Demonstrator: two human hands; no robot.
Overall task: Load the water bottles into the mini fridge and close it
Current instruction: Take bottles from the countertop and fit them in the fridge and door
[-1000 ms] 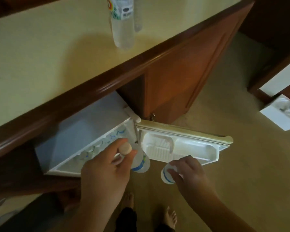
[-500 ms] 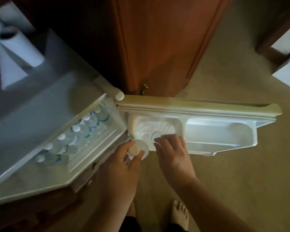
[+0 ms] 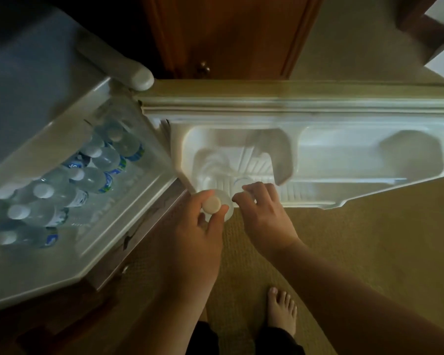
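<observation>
Head view, looking straight down. Mini fridge (image 3: 62,254) stands open at left; its door (image 3: 292,103) is swung fully out to the right, inner shelf (image 3: 241,160) facing up toward the camera.

Left hand (image 3: 190,231): thumb and fingers pinch the white cap of a water bottle (image 3: 226,201), seen end-on from above. The bottle sits at the near left corner of the door shelf, just beside the fridge opening; whether its base rests on the shelf cannot be told.

Right hand (image 3: 264,213): fingers curled downward over the shelf edge, just right of that bottle. A faint blue-ringed round shape (image 3: 241,181) shows beyond the fingertips, possibly a second bottle in the shelf pocket; the view is too washed out to confirm, and contact between fingers and it is unclear.

Inside the fridge cavity, stored bottles (image 3: 69,190) lie packed in rows, white caps toward the opening, blue labels visible.

Wooden cabinet door (image 3: 228,34) behind the fridge door. Carpet (image 3: 369,239) below; one bare foot (image 3: 282,311) visible.
</observation>
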